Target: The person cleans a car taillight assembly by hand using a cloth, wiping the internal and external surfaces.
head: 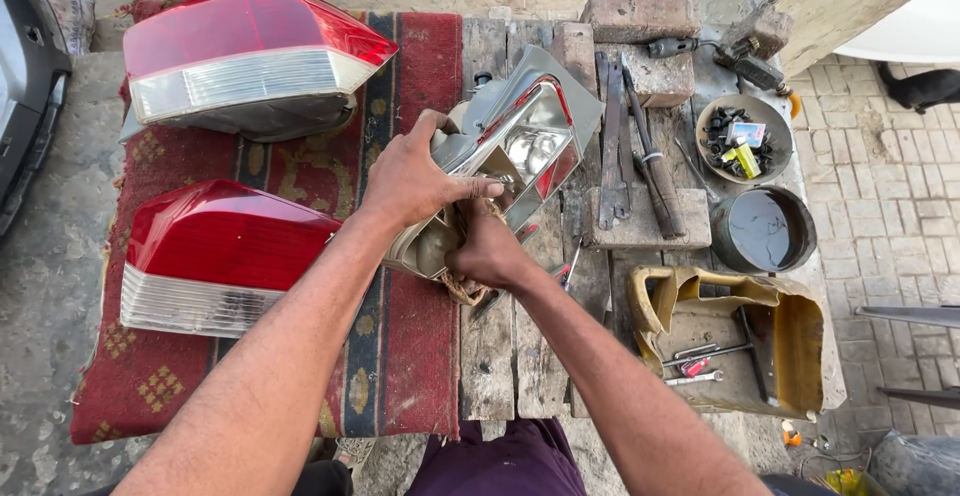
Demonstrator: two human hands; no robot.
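An outdoor roadside auto-lamp repair workshop: red tail lights [240, 61] lay on a worn rug [410, 356] over a plank surface [500, 356], beside bricks [640, 18], hand tools [640, 156] and a cut-open canister [720, 346] of tools, on paving.

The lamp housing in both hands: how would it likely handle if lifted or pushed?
The lamp housing looks hollow, so probably light for its size. Its shiny reflector seems fragile and slippery. The left hand grips its edge; the right hand steadies below.
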